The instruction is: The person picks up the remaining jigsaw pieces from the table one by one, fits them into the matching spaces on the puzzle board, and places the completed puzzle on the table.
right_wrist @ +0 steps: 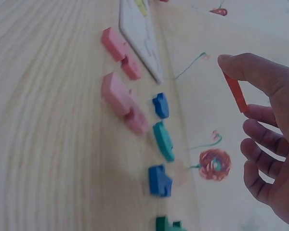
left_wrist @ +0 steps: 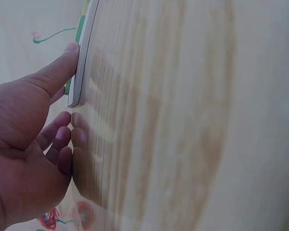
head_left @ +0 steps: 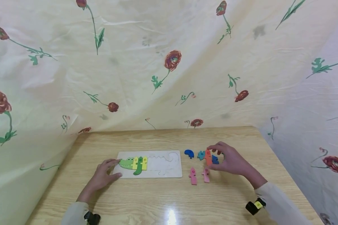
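A pale puzzle board [head_left: 163, 170] lies on the table, with a green crocodile head [head_left: 126, 163] and yellow and green body pieces [head_left: 140, 164] in its left part. My left hand [head_left: 102, 175] rests at the board's left end, thumb at the near corner and fingertips by the snout; the left wrist view shows the thumb [left_wrist: 62, 70] against the edge. To the right of the board, my right hand [head_left: 231, 159] pinches an orange puzzle piece [right_wrist: 235, 91] between thumb and fingertip. In the right wrist view this piece appears raised above the table.
Two pink pieces [head_left: 193, 176] lie right of the board on the near side. Farther back are a dark blue curved piece [head_left: 189, 153], a teal piece [head_left: 201, 155] and another blue piece [head_left: 215, 159]. A green piece [right_wrist: 167, 224] shows in the right wrist view. Flowered cloth [head_left: 135, 68] surrounds the table.
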Demonstrator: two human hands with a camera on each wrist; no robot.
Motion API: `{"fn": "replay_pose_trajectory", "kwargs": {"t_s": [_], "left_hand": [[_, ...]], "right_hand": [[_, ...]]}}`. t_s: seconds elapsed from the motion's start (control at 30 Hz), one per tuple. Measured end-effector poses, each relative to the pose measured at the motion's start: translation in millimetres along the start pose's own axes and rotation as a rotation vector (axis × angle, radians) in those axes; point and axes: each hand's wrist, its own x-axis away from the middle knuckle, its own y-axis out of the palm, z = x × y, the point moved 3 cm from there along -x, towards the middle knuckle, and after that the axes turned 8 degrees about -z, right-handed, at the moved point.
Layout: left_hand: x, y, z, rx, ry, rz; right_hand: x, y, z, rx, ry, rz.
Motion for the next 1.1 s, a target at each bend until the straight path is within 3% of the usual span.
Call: {"fn": "replay_pose_trajectory", "kwargs": {"t_s": [0.57,1.1], "left_hand": [[-0.4,-0.8,0.1,-0.004,-0.007,-0.006],[-2.1,-2.3,-1.6,0.011,-0.019,-0.016]], "right_hand": [[-51.9,11,-38,-0.063,-0.086,-0.02],[-103.3,44,-58,-0.124,-0.083,-0.073]]}}
